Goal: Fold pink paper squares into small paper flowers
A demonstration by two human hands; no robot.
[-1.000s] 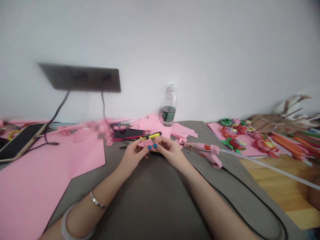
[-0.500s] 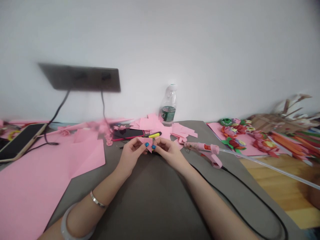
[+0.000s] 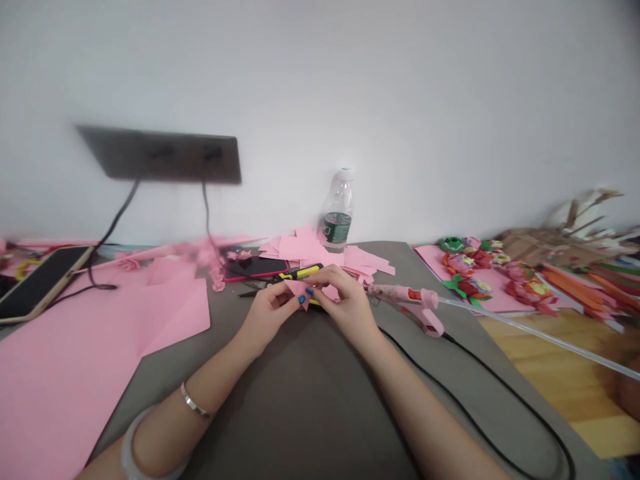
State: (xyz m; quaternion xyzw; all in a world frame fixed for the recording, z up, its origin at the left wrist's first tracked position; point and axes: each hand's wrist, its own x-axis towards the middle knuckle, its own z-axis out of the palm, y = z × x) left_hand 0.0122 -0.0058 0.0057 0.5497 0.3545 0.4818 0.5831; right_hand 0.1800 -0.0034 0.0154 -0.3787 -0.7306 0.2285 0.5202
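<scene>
Left hand (image 3: pixel 273 313): fingers pinched, holding a pink paper piece (image 3: pixel 299 289) at one side. Right hand (image 3: pixel 349 301): fingers pinched on the same piece from the other side. Piece held between both hands, above the grey counter (image 3: pixel 300 413).

Nearby: yellow craft knife (image 3: pixel 301 272) just behind the hands; scissors (image 3: pixel 255 287) left of it; pink glue gun (image 3: pixel 403 293) right of the right hand; pink paper scraps (image 3: pixel 320 248) behind; red-cased phone (image 3: pixel 255 268); water bottle (image 3: pixel 337 210).
</scene>
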